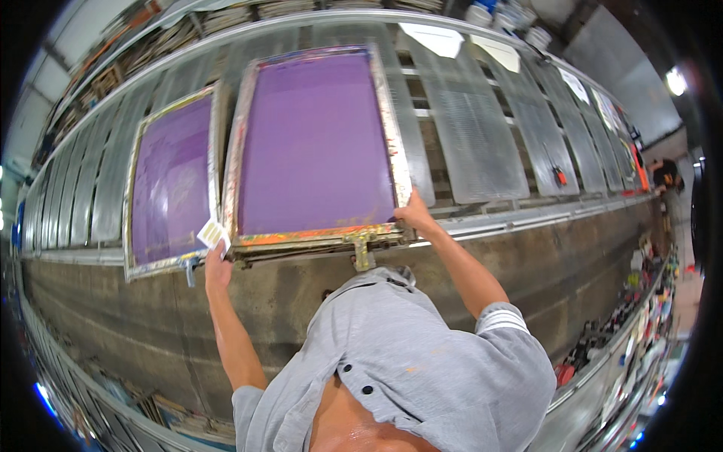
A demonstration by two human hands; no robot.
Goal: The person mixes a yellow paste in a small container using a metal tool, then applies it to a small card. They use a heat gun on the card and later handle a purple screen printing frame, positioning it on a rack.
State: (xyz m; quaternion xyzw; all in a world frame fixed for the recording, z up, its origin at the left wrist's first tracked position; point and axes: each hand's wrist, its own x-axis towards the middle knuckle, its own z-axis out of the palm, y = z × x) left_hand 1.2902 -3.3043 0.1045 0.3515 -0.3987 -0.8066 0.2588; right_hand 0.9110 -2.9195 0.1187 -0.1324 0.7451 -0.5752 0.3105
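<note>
Beside the large screen (316,143) lies a smaller screen (173,177).

Long table (474,151) spans the room: metal rails, row of grey see-through panels, dark gaps between. Floor (166,324) is grey-brown, blotchy, looks like bare concrete. Shelves (169,39) past the table, upper left, packed with flat stacks; pale wall (71,41) beyond. Big grey sheet (625,71) upper right, bright lamp (676,81) beside it. Cluttered bench (595,369) at lower right, small stuff too blurred to ID.
</note>
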